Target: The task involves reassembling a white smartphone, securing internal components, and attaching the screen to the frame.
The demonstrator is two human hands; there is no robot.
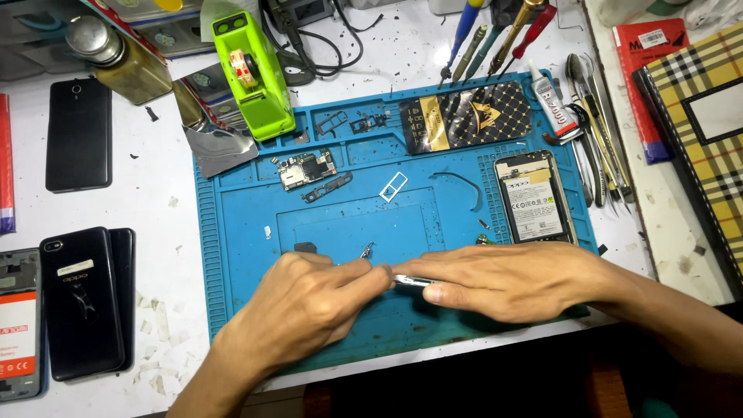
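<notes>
Head view: left hand and right hand meet over the blue silicone repair mat, both pinching a thin silvery metal tool (tweezers, probably). Step judged: fine part handling. Next move needs steady fingertip control near the opened phone with exposed battery.

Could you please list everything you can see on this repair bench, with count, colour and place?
Work mat: one, blue, centre of the white bench.
Tape dispenser: one, bright green, at the mat's top left corner.
Circuit board: one, dark, upper left of the mat.
Card tray: one, white, mat centre.
Opened phone: one, battery showing, right side of the mat.
Black phones: two stacked, left of the mat; a third further back.
Screwdrivers: several, mixed handles, top.
Tweezers: several, metal, right of the mat.
Glue tube: one, white, top right.
Checked book: one, tan, far right.
Left hand and right hand: fingertips meeting on a small silvery part over the mat's front.
</notes>
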